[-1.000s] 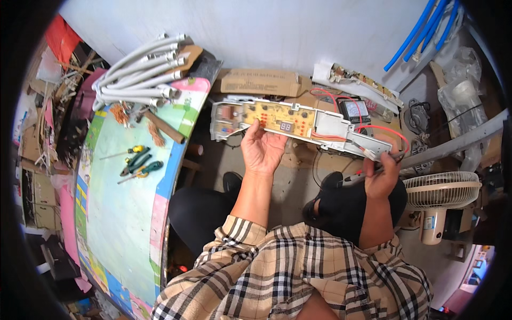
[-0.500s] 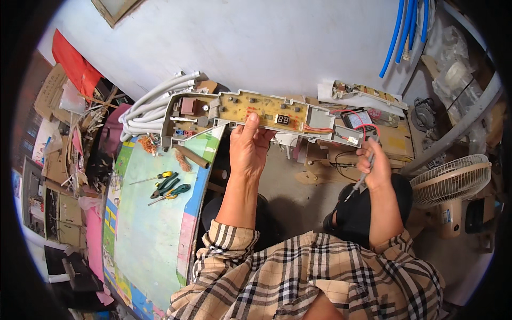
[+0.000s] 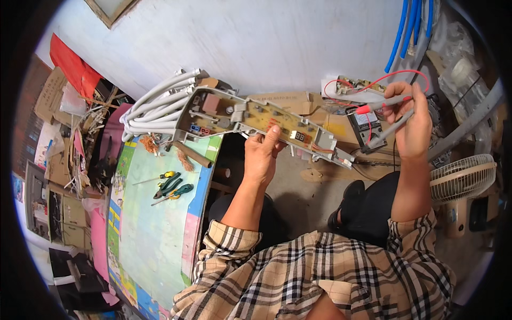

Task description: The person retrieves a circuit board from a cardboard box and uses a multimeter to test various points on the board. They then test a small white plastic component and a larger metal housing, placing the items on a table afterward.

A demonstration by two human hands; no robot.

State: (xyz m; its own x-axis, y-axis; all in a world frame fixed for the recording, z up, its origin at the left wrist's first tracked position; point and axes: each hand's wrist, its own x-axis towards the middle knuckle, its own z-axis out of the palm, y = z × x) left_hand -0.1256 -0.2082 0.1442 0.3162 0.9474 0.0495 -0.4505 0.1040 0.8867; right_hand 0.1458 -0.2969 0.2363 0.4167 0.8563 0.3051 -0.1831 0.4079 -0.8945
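A long yellowish circuit board (image 3: 264, 121) sits in a grey plastic housing, tilted down to the right. My left hand (image 3: 261, 156) grips its near edge from below, thumb on the board close to a small two-digit display (image 3: 298, 136). Beyond the board's right end, my right hand (image 3: 409, 121) is closed round two test probes, raised and apart from the board. One probe (image 3: 364, 110) has a red part and a red lead. The other probe (image 3: 392, 130) is grey and slants down to the left. A dark multimeter (image 3: 368, 127) lies behind them.
Pliers and screwdrivers (image 3: 172, 188) lie on the colourful table (image 3: 152, 229) at left, with a bundle of grey hoses (image 3: 154, 114) behind. Cardboard (image 3: 288, 102) and a second board (image 3: 357, 85) are at the back. A fan (image 3: 463, 178) stands at right.
My right hand has risen to the right and now shows two probes, with the red lead lifted in a loop. The board has shifted right and tilted, its right end lower.
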